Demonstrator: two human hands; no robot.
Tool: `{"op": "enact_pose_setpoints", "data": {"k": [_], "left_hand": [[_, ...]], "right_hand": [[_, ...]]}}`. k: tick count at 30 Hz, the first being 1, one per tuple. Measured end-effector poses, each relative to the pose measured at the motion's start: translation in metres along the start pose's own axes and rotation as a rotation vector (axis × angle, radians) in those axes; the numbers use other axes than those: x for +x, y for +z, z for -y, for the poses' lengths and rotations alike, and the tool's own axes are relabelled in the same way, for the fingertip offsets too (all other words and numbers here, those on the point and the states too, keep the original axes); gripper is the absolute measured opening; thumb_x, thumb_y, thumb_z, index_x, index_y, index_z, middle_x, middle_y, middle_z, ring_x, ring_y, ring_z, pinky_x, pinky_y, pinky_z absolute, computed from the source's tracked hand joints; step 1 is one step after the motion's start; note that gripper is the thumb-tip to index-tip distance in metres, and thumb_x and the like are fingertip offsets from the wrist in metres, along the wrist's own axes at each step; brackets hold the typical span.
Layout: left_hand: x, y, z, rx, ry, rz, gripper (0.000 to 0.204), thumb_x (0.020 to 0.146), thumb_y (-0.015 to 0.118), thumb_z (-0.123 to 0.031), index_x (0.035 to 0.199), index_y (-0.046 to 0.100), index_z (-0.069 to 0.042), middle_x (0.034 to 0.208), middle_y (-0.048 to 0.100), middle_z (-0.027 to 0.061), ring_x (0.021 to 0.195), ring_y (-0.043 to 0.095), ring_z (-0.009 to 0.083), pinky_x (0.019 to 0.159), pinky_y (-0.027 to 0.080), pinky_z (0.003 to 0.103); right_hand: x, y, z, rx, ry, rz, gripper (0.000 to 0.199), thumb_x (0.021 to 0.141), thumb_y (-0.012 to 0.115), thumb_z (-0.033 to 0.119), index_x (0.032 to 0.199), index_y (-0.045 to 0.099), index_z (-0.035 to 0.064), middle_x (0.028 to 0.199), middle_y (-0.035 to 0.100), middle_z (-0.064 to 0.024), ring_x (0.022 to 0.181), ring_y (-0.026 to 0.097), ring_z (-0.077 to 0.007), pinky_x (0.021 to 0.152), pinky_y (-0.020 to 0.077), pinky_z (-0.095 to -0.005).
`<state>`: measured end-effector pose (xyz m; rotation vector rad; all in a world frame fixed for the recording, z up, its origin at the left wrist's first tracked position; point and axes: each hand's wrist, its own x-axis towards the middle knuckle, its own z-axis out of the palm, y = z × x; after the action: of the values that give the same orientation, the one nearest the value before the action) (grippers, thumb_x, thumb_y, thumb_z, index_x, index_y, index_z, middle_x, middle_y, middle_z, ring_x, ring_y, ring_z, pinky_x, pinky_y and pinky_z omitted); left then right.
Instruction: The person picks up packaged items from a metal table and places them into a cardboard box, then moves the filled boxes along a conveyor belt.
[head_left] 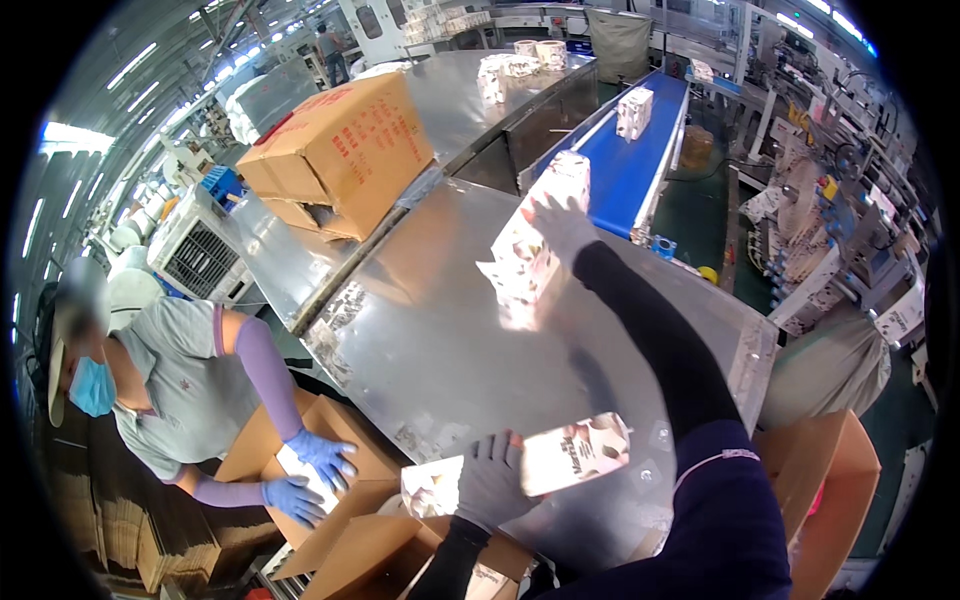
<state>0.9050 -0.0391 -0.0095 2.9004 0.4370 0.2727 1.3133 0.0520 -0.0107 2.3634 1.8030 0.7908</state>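
Observation:
My left hand (490, 482), in a grey glove, is closed around a row of white packs with a dark floral print at the table's near edge. One printed pack (592, 452) sticks out to its right and another pack (432, 487) to its left, above an open carton (375, 555). Farther off, my right hand (562, 228), also gloved, lies with fingers spread against a row of similar packs (528, 258). That row stands on the metal table (450, 340) by the end of the blue conveyor belt (610, 165). The right palm's contact side is hidden.
Another pack (634, 113) rides on the belt. A large closed carton (340, 150) sits at the back left. At left, a masked co-worker with blue gloves (322, 458) reaches into an open carton (265, 440). Another open carton (825, 480) stands at lower right.

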Motion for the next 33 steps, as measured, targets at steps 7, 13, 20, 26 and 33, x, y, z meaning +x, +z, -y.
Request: {"op": "enact_pose_setpoints", "data": {"k": [7, 13, 20, 26, 33], "left_hand": [[0.001, -0.004, -0.002, 0.041, -0.017, 0.049, 0.102, 0.058, 0.079, -0.052, 0.136, 0.04, 0.0, 0.123, 0.051, 0.0148, 0.11, 0.05, 0.0296, 0.092, 0.039, 0.043], [0.002, 0.009, 0.0, 0.102, 0.024, 0.07, 0.09, 0.059, 0.077, -0.045, 0.13, 0.044, -0.001, 0.106, 0.052, 0.0118, 0.1, 0.05, 0.0273, 0.09, 0.037, 0.04], [-0.047, 0.002, -0.024, 0.246, 0.153, -0.013, 0.061, 0.071, 0.064, -0.023, 0.125, 0.048, 0.001, 0.101, 0.051, 0.0125, 0.096, 0.049, 0.0273, 0.086, 0.038, 0.039], [-0.182, -0.138, -0.074, 0.145, 0.193, -0.312, 0.062, 0.073, 0.057, -0.01, 0.133, 0.045, 0.002, 0.099, 0.05, 0.019, 0.086, 0.05, 0.0337, 0.074, 0.04, 0.046], [-0.347, -0.086, -0.029, 0.063, -0.504, -0.16, 0.07, 0.059, 0.077, -0.027, 0.115, 0.046, 0.001, 0.096, 0.048, 0.0147, 0.09, 0.048, 0.0342, 0.075, 0.038, 0.046]], "right_hand": [[0.07, -0.004, 0.163, 0.255, -0.039, 0.154, 0.071, 0.058, 0.077, 0.05, 0.112, 0.06, 0.0072, 0.115, 0.059, -0.0142, 0.112, 0.052, -0.0292, 0.093, 0.0385, -0.041], [-0.024, -0.047, 0.176, 0.67, -0.114, 0.335, 0.116, 0.057, 0.075, 0.048, 0.146, 0.022, -0.0052, 0.138, 0.04, -0.0271, 0.132, 0.036, -0.0386, 0.109, 0.0273, -0.0476], [-0.123, -0.095, 0.137, 0.587, 0.294, 0.487, 0.114, 0.057, 0.078, 0.042, 0.148, 0.022, 0.003, 0.11, 0.063, -0.0219, 0.101, 0.063, -0.0363, 0.085, 0.0513, -0.0387], [-0.209, -0.031, 0.052, 1.858, 0.751, 0.104, 0.072, 0.08, 0.068, 0.022, 0.14, 0.035, 0.0006, 0.118, 0.062, -0.0169, 0.102, 0.064, -0.0259, 0.09, 0.0509, -0.036], [-0.231, -0.123, 0.148, 2.684, 0.678, 0.142, 0.039, 0.094, 0.051, 0.018, 0.128, 0.051, -0.0007, 0.12, 0.063, -0.0152, 0.105, 0.063, -0.0256, 0.093, 0.0506, -0.0365]]}}
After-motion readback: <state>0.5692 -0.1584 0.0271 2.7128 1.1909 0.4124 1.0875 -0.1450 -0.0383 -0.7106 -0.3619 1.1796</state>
